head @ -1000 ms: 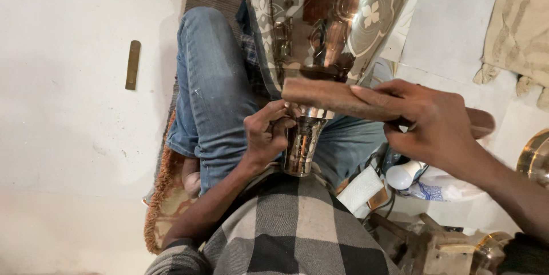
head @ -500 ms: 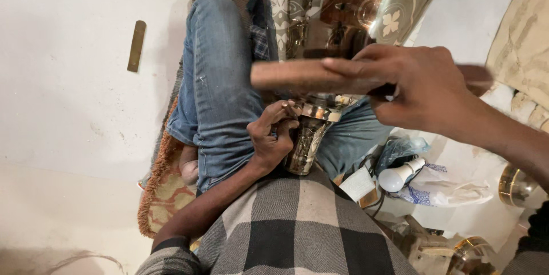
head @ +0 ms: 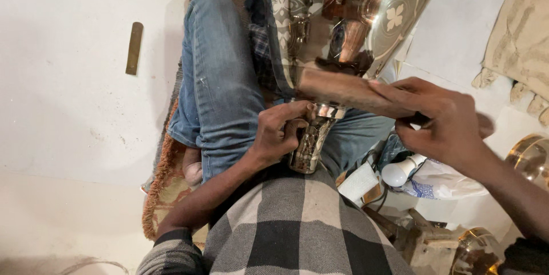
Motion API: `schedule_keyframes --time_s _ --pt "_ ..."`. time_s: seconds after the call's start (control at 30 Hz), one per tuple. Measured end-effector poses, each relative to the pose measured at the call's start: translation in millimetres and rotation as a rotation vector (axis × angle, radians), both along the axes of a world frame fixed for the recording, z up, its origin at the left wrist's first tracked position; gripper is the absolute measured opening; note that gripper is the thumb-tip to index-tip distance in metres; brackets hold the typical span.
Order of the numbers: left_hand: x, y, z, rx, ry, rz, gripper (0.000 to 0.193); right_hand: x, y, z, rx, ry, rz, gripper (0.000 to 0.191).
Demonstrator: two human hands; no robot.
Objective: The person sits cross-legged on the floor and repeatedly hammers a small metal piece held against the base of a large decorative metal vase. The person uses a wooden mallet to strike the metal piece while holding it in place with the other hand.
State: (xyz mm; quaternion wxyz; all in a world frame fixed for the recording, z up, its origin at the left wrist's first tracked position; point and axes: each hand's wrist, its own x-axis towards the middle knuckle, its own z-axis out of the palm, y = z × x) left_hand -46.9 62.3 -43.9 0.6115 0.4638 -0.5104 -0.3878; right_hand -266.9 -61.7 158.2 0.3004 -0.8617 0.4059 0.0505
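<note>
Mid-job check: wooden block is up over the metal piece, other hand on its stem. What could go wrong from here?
The left hand grips the embossed metal stem right below the wooden block held by the right hand; a stray blow could catch those fingers. The light bulb lies close by the knee and might get knocked.

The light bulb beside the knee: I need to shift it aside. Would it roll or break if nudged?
The bulb is round and smooth, so it would probably roll. It lies against a crumpled bag, which may stop it. It looks light and possibly fragile, so nudge gently.
</note>
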Motion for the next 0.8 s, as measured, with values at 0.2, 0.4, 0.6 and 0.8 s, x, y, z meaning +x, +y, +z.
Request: schedule_keyframes --time_s 0.2,0.4,0.6,0.8 --pt "8.4 -13.2 -16.7 -0.144 -0.097 -0.172 0.041 -20.0 37.6 -17.2 -0.169 -0.136 -0.027 0.071" --pt "11.5 -20.4 -29.7 -0.276 -0.123 -0.262 0.045 -18.4 85.8 -29.1 -0.281 -0.094 -0.220 0.068" --pt "16.2 -19.2 -31.5 -0.231 -0.125 -0.212 0.056 -23.3 98.7 -39.4 -0.082 -0.003 -0.432 0.075" --pt "21.9 -24.1 -29.2 -0.256 -0.160 -0.276 0.058 -23.5 99.8 -47.6 -0.062 -0.041 -0.432 0.075"
